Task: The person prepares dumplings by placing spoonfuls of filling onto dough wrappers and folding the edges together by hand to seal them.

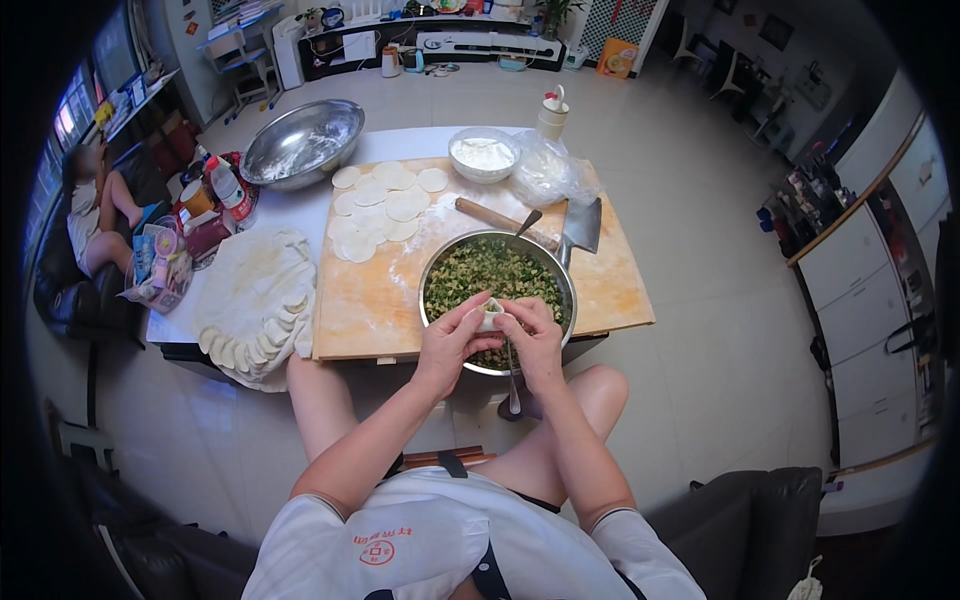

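Note:
My left hand (451, 339) and my right hand (537, 341) meet above the near half of a steel bowl (572, 294). Between their thumbs and fingers they pinch a partly folded dumpling (490, 318), with some filling showing at its top. Chopped green-and-tan filling (491, 268) lies in the bowl. Below my right hand a metal spoon (514, 401) points towards me across the near rim; whether that hand grips it is hidden. A second utensil handle (529, 220) leans over the far rim.
Round dough wrappers (371, 214) overlap on a floured wooden board (375, 315). Beyond the bowl lie a rolling pin (487, 215), a cleaver-like blade (583, 225), a flour bowl (484, 156) and a plastic bag (551, 171). Several dumplings (262, 341) line a cloth (251, 274) at left. A person sits further left.

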A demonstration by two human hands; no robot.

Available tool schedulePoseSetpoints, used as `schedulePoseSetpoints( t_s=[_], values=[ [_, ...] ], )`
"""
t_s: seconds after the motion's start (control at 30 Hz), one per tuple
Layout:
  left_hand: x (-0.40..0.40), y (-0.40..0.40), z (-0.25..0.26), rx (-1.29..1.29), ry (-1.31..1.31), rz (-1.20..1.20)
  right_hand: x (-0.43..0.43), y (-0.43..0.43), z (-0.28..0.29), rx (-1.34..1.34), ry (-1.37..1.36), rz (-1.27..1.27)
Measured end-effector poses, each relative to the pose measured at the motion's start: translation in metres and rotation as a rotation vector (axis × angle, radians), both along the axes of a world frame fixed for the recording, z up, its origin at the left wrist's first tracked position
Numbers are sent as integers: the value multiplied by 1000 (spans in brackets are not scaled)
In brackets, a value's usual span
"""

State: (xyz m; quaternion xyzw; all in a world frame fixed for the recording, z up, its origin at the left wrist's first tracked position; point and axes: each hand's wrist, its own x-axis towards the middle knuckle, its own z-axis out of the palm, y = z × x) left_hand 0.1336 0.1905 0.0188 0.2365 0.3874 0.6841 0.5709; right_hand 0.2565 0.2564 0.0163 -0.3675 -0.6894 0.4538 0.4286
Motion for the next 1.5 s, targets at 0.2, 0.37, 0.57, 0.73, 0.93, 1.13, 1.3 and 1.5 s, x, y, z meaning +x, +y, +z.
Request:
schedulePoseSetpoints(
  t_s=[0.2,0.37,0.57,0.73,0.93,1.13,1.3,1.5],
  values=[
    [1,0,-2,0,19,-3,-8,-8,1,-166,233,0],
    [-3,-1,0,7,-92,-80,-8,-9,0,137,120,-112],
    [-10,-1,8,14,56,-168,-1,7,1,136,19,9],
    [-16,1,-1,44,176,-216,3,15,3,-8,50,163],
    [-19,1,2,2,239,-255,3,14,8,-238,190,245],
    [-17,1,9,-24,235,-278,3,7,2,-147,148,179],
    [-15,-1,12,-63,307,-307,-1,-1,5,372,22,-2],
    [-23,4,6,-34,364,-385,-2,7,12,343,-37,141]
  ],
)
